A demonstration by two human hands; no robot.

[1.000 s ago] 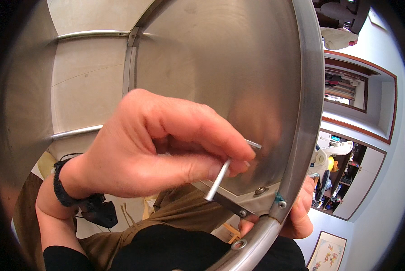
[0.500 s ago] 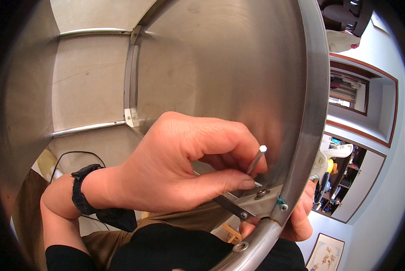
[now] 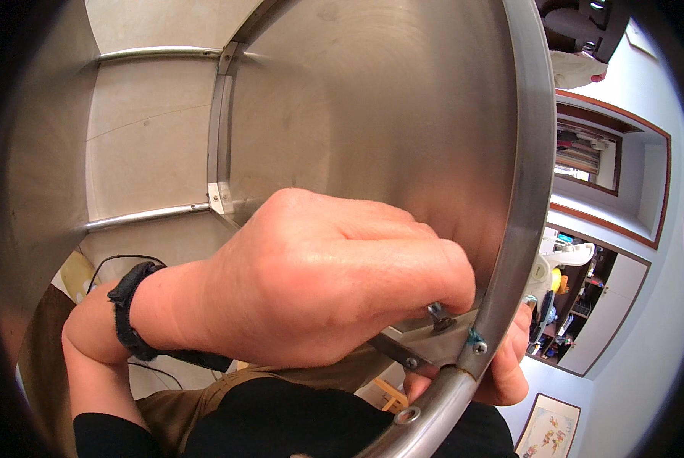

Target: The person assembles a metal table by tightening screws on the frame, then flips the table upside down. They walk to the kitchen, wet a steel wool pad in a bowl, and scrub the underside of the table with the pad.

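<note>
My left hand, closed, grips a hex key. Most of the key is hidden in the fingers; only its bent metal end shows below them, at the head of a bolt. That bolt sits in a flat corner bracket on a steel frame. Partly behind the frame's corner, my right hand is closed around it, with fingers showing on both sides of the tube. A second screw sits in the tube beside the bracket.
Steel panels with cross bars stand left and ahead. A thin dark brace meets the corner bracket. A black cable lies behind my left wrist. Beyond the frame at right are filled shelves and a framed picture.
My left hand has turned over with the hex key, knuckles now toward the frame. The key's long end, upright before, is out of sight. My right hand stays at the corner.
</note>
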